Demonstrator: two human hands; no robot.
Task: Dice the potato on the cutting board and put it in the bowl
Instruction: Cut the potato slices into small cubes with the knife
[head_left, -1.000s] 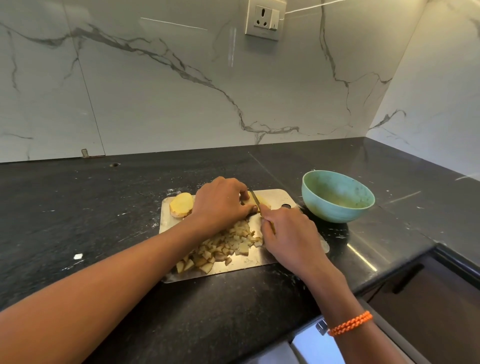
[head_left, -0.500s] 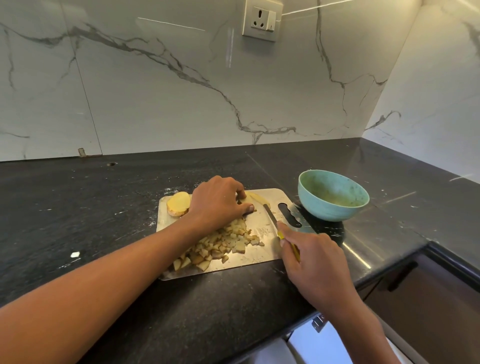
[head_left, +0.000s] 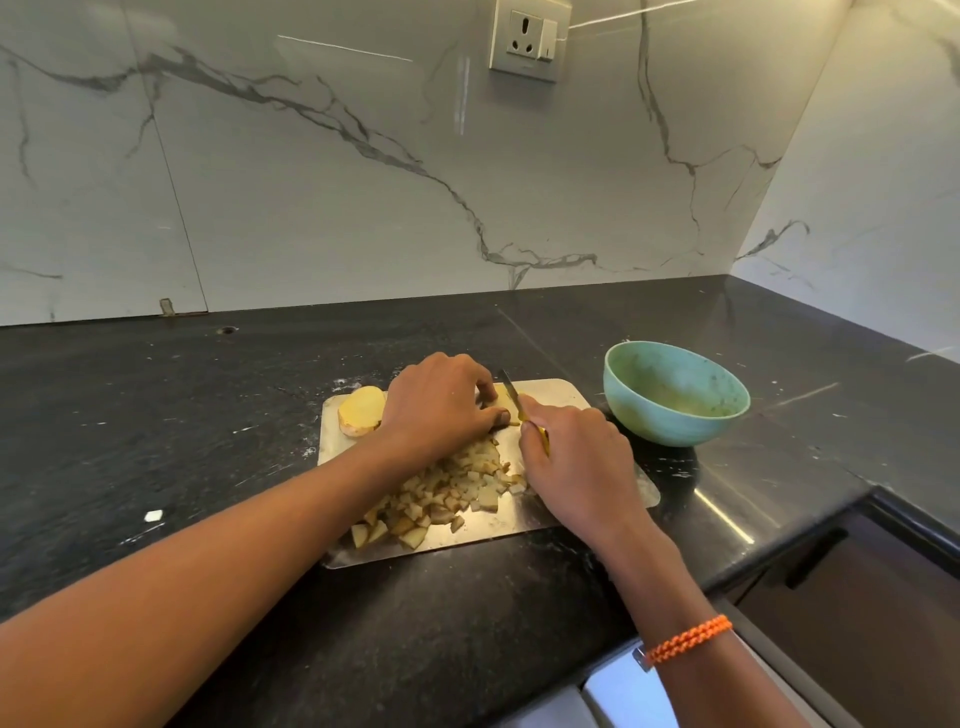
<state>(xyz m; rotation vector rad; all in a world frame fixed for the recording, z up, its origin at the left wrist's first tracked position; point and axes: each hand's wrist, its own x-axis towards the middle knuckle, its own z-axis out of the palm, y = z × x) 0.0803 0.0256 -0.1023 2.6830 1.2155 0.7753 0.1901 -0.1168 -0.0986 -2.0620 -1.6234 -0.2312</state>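
Observation:
A steel cutting board (head_left: 561, 392) lies on the black counter. My left hand (head_left: 439, 402) holds down a potato slice (head_left: 503, 402) at the board's far middle, its fingers curled over it. My right hand (head_left: 576, 457) grips a yellow-handled knife (head_left: 511, 392), whose blade stands on the slice right beside my left fingertips. A pile of diced potato (head_left: 441, 499) covers the board's near part. A thick potato piece (head_left: 361, 410) sits at the board's far left corner. The teal bowl (head_left: 675, 392) stands just right of the board, and I see no potato in it.
The black counter (head_left: 208, 415) runs left and back to a marble wall with a socket (head_left: 530, 41). A small white scrap (head_left: 154, 515) lies on the counter at left. The counter's front edge drops to dark cabinets (head_left: 857, 597) at right.
My right hand, drawn back to the board's right edge half a second ago, has brought the knife onto the slice again. My left hand has stayed in place.

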